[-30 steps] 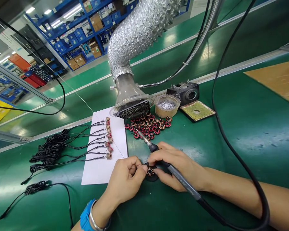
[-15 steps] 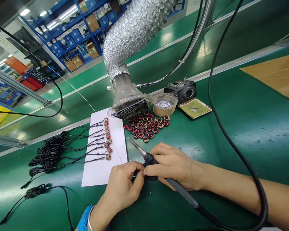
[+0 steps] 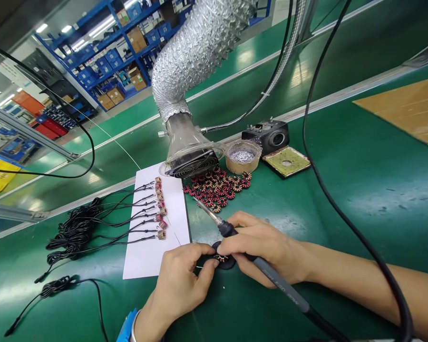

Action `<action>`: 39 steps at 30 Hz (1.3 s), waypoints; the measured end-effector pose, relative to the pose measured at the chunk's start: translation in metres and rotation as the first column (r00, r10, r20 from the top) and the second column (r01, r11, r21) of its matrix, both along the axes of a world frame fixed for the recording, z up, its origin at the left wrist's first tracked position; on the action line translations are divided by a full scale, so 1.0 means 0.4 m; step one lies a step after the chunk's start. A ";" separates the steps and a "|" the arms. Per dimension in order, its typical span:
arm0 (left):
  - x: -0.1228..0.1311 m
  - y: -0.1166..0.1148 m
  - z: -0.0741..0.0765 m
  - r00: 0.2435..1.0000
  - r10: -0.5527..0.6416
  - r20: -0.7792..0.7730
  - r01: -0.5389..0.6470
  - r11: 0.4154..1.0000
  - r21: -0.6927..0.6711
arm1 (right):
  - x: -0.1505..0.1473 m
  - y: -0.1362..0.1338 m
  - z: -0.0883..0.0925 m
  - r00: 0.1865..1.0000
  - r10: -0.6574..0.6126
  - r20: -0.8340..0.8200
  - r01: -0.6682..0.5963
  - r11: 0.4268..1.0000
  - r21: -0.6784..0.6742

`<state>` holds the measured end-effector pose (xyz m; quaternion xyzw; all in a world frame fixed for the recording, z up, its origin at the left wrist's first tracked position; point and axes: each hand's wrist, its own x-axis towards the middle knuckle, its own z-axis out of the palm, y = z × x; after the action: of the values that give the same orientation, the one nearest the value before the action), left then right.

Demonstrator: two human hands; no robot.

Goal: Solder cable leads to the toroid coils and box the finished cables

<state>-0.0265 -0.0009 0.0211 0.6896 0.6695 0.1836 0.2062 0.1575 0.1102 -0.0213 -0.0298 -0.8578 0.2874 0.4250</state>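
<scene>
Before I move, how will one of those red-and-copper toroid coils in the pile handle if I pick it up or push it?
The toroid coils look stiff, being rings wound with wire. Lying flat, they probably stay put, though on edge they could roll. Touching in the pile, one pushed coil will likely shift neighbours.

Near, in my grip: a soldering iron (image 3: pixel 281 285), polished metal tip, matt grey plastic handle. To the left: a sheet of paper (image 3: pixel 146 256), smooth, matt white. Beneath: a bench mat (image 3: pixel 360 228), glossy green. Far: a foil duct (image 3: pixel 196 52), crinkled aluminium, ending in a clear plastic hood (image 3: pixel 180 137). Beside it: toroid coils (image 3: pixel 214 192), shiny copper-coloured wire.
</scene>
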 end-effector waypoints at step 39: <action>-0.025 0.030 -0.009 0.990 -0.123 0.069 0.131 0.983 -0.130 | -0.028 -0.057 -0.030 0.993 -0.114 0.009 0.114 0.986 -0.122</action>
<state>-0.0366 0.0113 0.0174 0.7096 0.6285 0.1453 0.2836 0.1463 0.0873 -0.0335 -0.1050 -0.8359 0.3145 0.4374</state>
